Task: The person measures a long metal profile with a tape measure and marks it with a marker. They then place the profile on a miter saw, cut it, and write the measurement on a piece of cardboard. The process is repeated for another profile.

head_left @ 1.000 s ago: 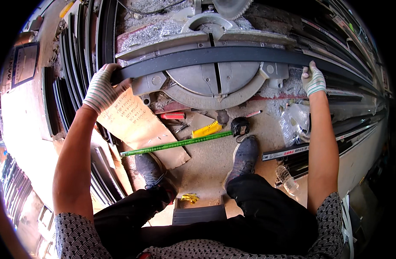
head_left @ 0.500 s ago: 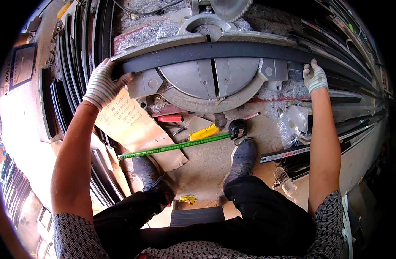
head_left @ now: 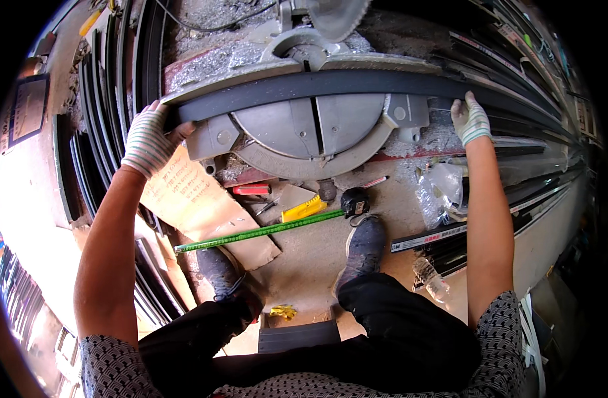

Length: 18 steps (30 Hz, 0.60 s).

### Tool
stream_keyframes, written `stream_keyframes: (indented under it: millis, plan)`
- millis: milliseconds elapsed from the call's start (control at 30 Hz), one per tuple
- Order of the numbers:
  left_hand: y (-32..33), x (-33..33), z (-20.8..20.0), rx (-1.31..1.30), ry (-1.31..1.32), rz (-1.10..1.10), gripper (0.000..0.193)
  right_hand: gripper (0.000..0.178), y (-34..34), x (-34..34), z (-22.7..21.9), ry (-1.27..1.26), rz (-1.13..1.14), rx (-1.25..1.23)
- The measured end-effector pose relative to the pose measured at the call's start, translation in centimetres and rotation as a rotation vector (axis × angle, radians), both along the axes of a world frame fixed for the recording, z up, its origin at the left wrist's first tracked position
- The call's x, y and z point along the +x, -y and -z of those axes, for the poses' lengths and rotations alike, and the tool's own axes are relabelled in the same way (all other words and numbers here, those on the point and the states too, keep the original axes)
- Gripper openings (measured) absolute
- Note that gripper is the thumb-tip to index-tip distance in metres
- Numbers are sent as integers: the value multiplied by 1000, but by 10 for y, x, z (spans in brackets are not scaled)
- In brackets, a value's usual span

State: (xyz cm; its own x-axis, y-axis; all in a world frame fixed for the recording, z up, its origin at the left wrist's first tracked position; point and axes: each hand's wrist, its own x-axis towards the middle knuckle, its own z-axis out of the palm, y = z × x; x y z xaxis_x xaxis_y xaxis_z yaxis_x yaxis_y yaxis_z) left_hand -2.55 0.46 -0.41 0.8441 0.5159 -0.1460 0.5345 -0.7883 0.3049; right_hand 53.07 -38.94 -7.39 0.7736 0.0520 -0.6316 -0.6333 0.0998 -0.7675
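Note:
A long dark grey metal profile lies across the bed of a mitre saw, along its fence. My left hand, in a striped work glove, is closed round the profile's left end, thumb on the near side. Toward the right, my gloved right hand has its fingers bent at the profile's near edge, beyond the saw bed. The round saw blade is raised behind the fence, partly cut off by the picture's top edge.
By my feet lie a tape measure with its green blade drawn out, a yellow utility knife, a red-handled tool and a cardboard sheet with handwriting. Dark profiles are stacked left and right. A plastic bottle lies at right.
The whole view has shifted slightly, so everything sits a little farther left. Both hands keep their places on the profile.

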Motion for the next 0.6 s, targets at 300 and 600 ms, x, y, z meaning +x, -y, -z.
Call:
stream_keyframes:
  millis: [300,600]
  plan:
    - [1,-3,0,25,27,0,69,60,-44,-70,-78,1060,-603,-1094]
    - [6,2,-3,20,73,-21,62,93,-89,-116,-85,1372,-1344,-1081]
